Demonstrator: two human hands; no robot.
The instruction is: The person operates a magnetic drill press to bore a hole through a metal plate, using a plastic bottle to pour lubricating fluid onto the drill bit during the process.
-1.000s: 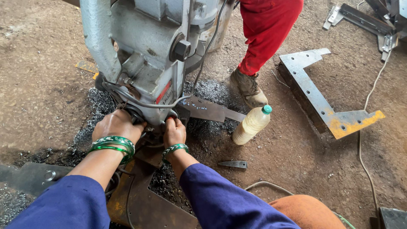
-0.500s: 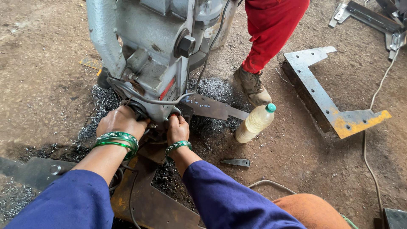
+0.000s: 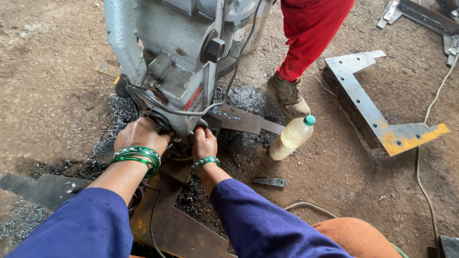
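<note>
A grey drilling machine [image 3: 177, 52] stands on a rusty steel plate [image 3: 181, 229] on the dirt floor. My left hand [image 3: 139, 136], with green bangles at the wrist, is closed around the dark round part at the machine's foot. My right hand [image 3: 204, 143], also wearing green bangles, grips the lower edge of the machine just to the right. What lies under my fingers is hidden. Blue sleeves cover both my forearms. Black cables loop around the machine's base.
Another person's red trouser leg and brown boot [image 3: 288, 97] stand right of the machine. A plastic bottle with a green cap [image 3: 291, 137] stands nearby. An L-shaped steel bracket [image 3: 368, 105] lies at right, a small metal piece [image 3: 269, 181] and grey metal shavings around the plate.
The view has shifted slightly, so the machine and hands sit a little lower and to the right. Both hands keep their hold at the machine's foot.
</note>
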